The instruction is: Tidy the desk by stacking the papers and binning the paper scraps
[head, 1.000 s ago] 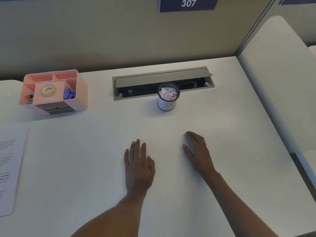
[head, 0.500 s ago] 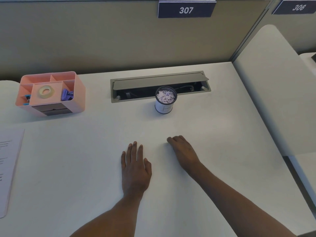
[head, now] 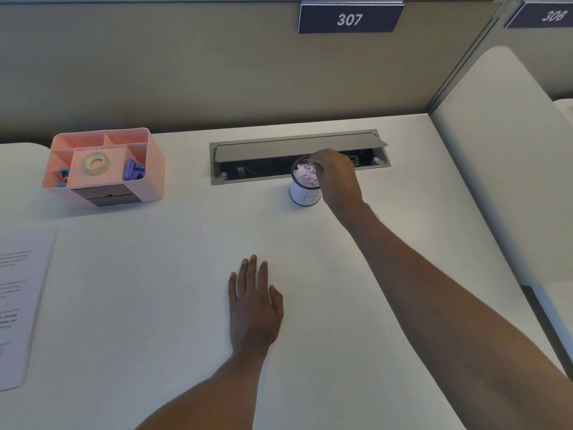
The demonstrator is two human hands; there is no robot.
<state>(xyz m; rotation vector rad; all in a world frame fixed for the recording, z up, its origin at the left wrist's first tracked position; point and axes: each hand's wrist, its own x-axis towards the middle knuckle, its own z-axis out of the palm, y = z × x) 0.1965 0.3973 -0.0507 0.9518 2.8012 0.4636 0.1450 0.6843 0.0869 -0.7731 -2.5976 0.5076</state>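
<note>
Right hand (head: 336, 178) over scrap-filled bin (head: 305, 197)

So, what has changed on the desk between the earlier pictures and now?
The right hand left the desk and reached forward to the small bin. Its fingers now curl over the paper scraps at the rim; whether they pinch a scrap cannot be told. The left hand stayed flat on the desk. The bin, the pink organiser and the papers did not move.

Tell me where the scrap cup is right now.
In the head view, the white cup stands centre-back on the desk, just in front of the open cable tray, with the right hand over its rim.
</note>
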